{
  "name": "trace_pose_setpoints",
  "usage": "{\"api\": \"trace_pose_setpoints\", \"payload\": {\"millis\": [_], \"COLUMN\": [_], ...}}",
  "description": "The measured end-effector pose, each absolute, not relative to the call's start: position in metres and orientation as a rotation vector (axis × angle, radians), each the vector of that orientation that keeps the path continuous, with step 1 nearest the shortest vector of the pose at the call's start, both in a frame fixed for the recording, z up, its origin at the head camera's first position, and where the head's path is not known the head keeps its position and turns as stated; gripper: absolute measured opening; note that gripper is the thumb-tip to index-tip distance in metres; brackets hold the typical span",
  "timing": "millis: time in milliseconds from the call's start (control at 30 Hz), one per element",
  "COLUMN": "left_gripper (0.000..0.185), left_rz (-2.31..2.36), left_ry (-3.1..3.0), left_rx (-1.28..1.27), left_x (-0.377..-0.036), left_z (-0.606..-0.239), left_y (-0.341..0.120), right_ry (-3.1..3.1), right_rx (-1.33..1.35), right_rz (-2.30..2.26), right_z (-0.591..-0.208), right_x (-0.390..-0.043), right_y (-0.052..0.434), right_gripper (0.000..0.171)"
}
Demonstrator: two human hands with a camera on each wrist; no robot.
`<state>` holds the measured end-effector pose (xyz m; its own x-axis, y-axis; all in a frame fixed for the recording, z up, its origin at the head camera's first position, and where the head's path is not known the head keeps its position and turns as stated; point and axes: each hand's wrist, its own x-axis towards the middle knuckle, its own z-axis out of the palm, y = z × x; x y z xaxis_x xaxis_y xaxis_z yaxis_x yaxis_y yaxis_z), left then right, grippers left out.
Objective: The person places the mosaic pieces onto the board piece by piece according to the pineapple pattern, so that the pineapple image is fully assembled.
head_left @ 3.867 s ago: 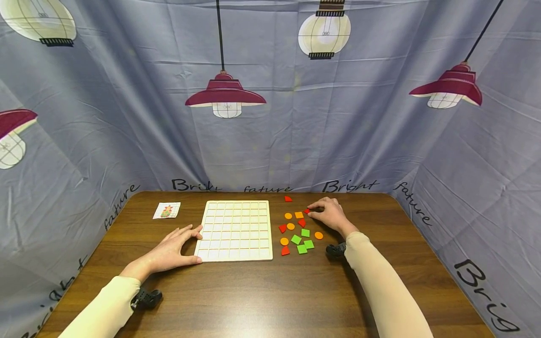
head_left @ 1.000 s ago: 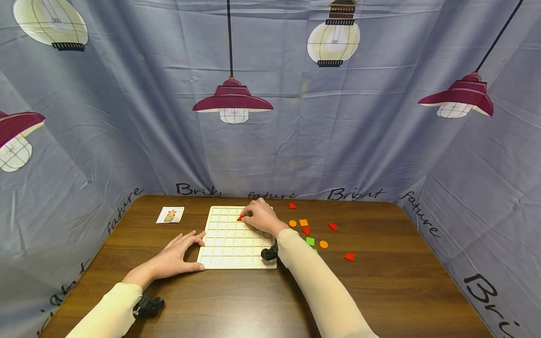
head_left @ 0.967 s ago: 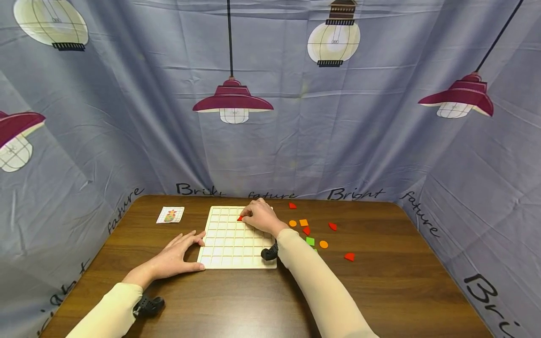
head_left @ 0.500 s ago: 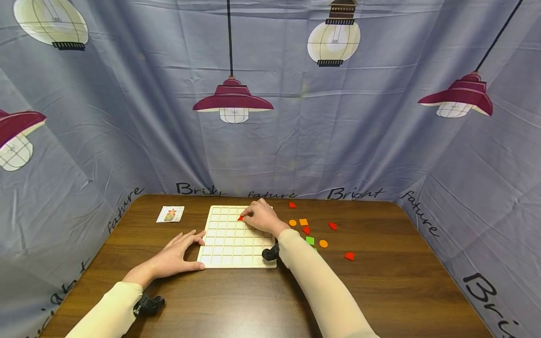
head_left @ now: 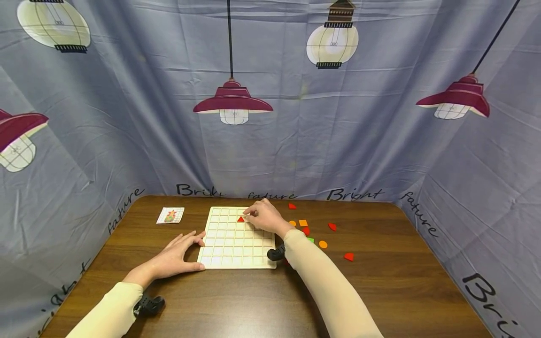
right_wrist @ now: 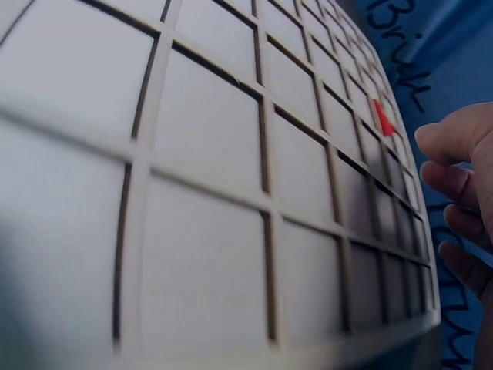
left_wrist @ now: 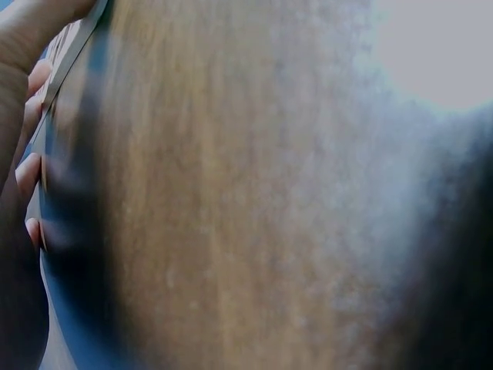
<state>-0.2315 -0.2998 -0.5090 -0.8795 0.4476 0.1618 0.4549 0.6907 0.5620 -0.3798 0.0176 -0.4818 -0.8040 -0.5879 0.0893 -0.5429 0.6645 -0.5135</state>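
A cream grid board (head_left: 224,249) with square cells lies on the brown table. One red fan-shaped piece (head_left: 241,219) sits in a cell of its upper rows; the right wrist view shows this red piece (right_wrist: 384,118) within a cell too. Just right of it hovers my right hand (head_left: 266,217), with thumb and fingers slightly bent and nothing between them. My left hand (head_left: 171,258) rests at the board's left edge, its thumb at the near corner and its fingertips farther up that side. In the left wrist view, those fingers lie along the board's edge.
Right of the board lie loose pieces: an orange square (head_left: 303,223), an orange disc (head_left: 323,244) and several red ones, including a red piece (head_left: 348,257). My right sleeve covers others. A small picture card (head_left: 170,215) lies at the back left. Patterned curtain surrounds the table.
The right hand carried the red piece from the right of the table onto the board. It has now let go and drawn slightly right. The left hand has stayed at the board's edge.
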Motion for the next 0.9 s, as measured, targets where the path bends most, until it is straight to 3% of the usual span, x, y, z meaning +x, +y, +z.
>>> {"api": "trace_pose_setpoints", "payload": {"millis": [500, 900], "left_gripper": [0.052, 0.051], "left_rz": [-0.935, -0.922], "left_ry": [-2.848, -2.793], "left_rx": [-0.79, -0.824], "left_x": [-0.233, -0.232], "left_z": [-0.509, -0.512], "left_y": [-0.303, -0.301], "right_ry": [2.884, 2.955], "right_rx": [-0.901, -0.773], "right_rz": [-1.026, -1.026], "right_z": [-0.45, -0.453], "right_x": [-0.37, -0.361], "right_y": [0.118, 0.183], "right_gripper": [0.024, 0.027]}}
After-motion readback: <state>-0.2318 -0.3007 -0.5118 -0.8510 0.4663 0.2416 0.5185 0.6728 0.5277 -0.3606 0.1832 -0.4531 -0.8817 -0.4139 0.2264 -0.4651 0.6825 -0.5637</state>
